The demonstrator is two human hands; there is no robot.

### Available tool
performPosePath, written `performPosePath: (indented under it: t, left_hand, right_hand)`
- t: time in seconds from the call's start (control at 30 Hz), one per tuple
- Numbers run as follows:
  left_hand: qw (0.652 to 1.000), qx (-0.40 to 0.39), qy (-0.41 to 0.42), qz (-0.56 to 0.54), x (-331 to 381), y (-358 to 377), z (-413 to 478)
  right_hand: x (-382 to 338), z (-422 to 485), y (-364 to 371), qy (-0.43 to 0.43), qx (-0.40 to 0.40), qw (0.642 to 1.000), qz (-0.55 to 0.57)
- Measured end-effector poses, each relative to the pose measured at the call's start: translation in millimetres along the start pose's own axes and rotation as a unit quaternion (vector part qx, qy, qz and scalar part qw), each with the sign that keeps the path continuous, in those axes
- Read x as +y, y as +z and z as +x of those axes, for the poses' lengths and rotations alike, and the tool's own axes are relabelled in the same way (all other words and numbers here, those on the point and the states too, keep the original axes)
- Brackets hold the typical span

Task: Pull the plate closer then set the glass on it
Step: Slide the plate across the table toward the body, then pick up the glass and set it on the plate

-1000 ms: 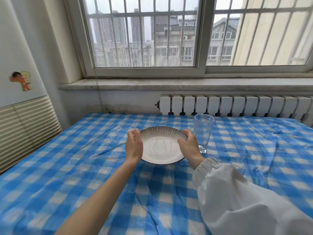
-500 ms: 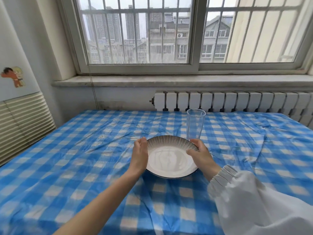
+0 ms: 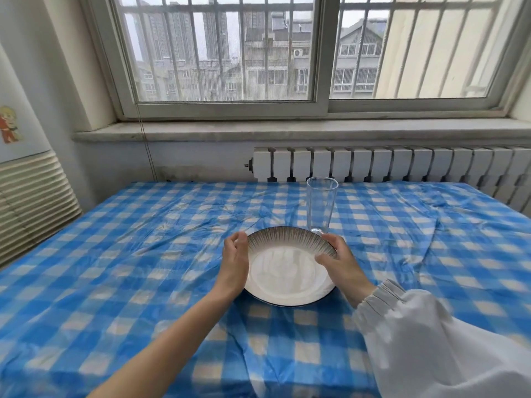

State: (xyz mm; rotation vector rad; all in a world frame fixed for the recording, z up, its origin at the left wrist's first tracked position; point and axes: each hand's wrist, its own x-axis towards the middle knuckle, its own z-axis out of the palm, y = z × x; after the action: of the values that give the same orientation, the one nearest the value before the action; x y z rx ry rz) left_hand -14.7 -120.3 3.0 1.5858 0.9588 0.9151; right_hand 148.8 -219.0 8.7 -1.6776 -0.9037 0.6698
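A white plate (image 3: 287,271) with a dark striped rim lies on the blue checked tablecloth in the middle of the view. My left hand (image 3: 234,262) holds its left rim and my right hand (image 3: 337,261) holds its right rim, thumb over the edge. A tall, clear, empty glass (image 3: 321,208) stands upright on the cloth just behind the plate's far right rim, above my right fingers. Whether its base touches the plate I cannot tell.
The table (image 3: 115,268) under the wrinkled cloth reaches back to a wall with a white radiator (image 3: 402,165) and a window sill. A louvred unit (image 3: 31,202) stands at the left edge.
Both hands have slid the plate toward me across the cloth. The glass has stayed where it was, so it now stands behind the plate instead of beside it.
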Motion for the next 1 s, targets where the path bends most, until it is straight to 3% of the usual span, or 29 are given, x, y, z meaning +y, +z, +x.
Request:
performPosePath:
  t: [0.23,0.5,0.83,1.0]
  left_hand:
    - [0.999,-0.003,-0.039,0.037,4.4,-10.0,25.2]
    - [0.988,0.001,0.043,0.149,33.6,7.8,57.2]
    - [0.973,-0.14,0.079,0.165,70.8,70.6,90.2]
    - [0.978,-0.155,0.066,0.123,72.1,85.4,99.4]
  right_hand:
    - [-10.7,33.4,-23.1,0.062,-0.015,0.998,-0.021]
    - [-28.1,77.8,-40.5,0.069,-0.023,0.995,-0.062]
    - [-18.3,103.4,-37.5,0.078,-0.03,0.996,-0.037]
    - [-9.0,108.1,-35.2,0.054,-0.047,0.997,0.001]
